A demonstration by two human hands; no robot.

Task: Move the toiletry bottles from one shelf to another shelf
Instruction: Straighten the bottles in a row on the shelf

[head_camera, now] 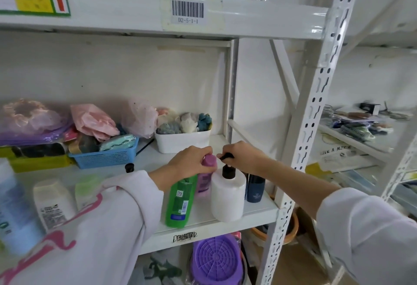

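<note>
Gripping the cap of the purple bottle (205, 173), my left hand (189, 165) curls down over its top, fingers wrapped around the pink-purple lid, so the bottle hangs straight below the palm. My right hand (242, 157) is pinched shut on the black pump head of the white pump bottle (228, 194), which stands directly under that hand and touches the purple bottle's right side. Taking the white pump bottle as landmark: the green bottle (179, 201) leans just left of it, in front of the purple one; a dark blue bottle (255, 188) stands just right and slightly behind. All sit on the white shelf (259, 209), near its front right corner. Well to the left are paler bottles, blurred; behind, a white tub (182, 141) of cloths
</note>
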